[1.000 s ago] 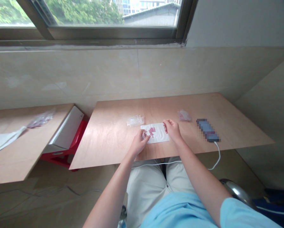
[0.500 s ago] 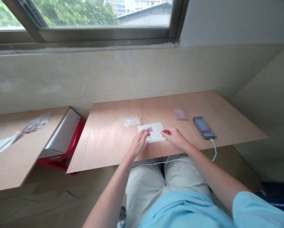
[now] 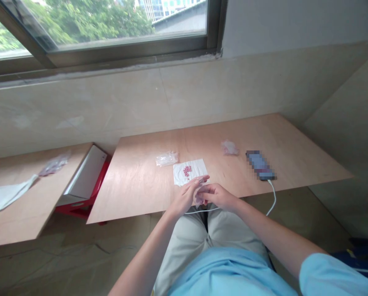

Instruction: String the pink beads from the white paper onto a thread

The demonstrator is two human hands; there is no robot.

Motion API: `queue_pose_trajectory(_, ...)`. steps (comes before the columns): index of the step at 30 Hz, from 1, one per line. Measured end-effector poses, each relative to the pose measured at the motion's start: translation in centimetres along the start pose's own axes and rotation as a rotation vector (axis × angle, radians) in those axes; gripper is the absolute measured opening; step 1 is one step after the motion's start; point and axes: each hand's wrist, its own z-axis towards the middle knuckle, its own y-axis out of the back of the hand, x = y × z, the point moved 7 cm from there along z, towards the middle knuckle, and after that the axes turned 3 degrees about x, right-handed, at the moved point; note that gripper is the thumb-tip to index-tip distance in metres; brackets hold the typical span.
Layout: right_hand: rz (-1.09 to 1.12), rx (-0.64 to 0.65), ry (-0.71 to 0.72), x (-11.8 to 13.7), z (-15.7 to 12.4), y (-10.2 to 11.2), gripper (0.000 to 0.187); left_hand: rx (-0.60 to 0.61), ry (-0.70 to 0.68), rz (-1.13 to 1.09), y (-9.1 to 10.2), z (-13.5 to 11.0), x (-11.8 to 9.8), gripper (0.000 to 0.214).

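Observation:
My left hand (image 3: pixel 185 197) and my right hand (image 3: pixel 217 196) meet above the front edge of a plywood table (image 3: pixel 141 193). A small translucent plastic piece (image 3: pixel 199 200) sits between them, and my right fingers seem to pinch it. My left fingers stretch out over it, so its grip is unclear. Just beyond the hands lies a white paper sheet (image 3: pixel 190 172) with a cluster of small red dots, untouched. A clear plastic bag (image 3: pixel 166 158) lies left of the sheet, and a crumpled pinkish plastic wrap (image 3: pixel 229 148) lies to its right.
A pixelated phone (image 3: pixel 259 165) lies on the table's right with a white cable (image 3: pixel 272 197) hanging over the front edge. To the left stand a lower board with white fabric and a plastic bag, plus a white box on a red stool. Tiled wall behind.
Both hands have left the white sheet and come together towards the table's front edge, with the small translucent piece between them. The view has tilted slightly.

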Motion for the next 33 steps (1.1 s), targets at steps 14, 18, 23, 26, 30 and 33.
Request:
queue_pose_trajectory(14, -0.180, -0.141, -0.026, -0.6, -0.9, 1.3, 0.035, -0.392, -0.139, 0.113, 3.6, -2.9, 1.6, 0.019)
queue_pose_trajectory(18, -0.312, -0.236, 0.033, 0.2, -1.6, 1.0, 0.030, -0.356, -0.177, 0.289, 3.3, -3.2, 0.6, 0.015)
queue_pose_trajectory(23, -0.351, -0.313, 0.121, 1.8, -2.7, 1.0, 0.030, -0.268, -0.231, 0.472, 1.7, -3.4, -0.5, 0.009)
queue_pose_trajectory(26, -0.429, -0.319, 0.191, 2.7, -3.0, 1.2, 0.022, -0.220, -0.230, 0.528, 0.7, -3.4, -0.7, 0.007)
queue_pose_trajectory(30, -0.599, -0.302, 0.291, 3.8, -3.3, 1.1, 0.013, -0.196, -0.222, 0.523, 0.1, -3.4, -0.6, 0.009)
queue_pose_trajectory(33, -0.634, -0.290, 0.326, 4.4, -3.5, 0.9, 0.011, -0.186, -0.214, 0.487, -0.1, -3.3, -0.6, 0.012)
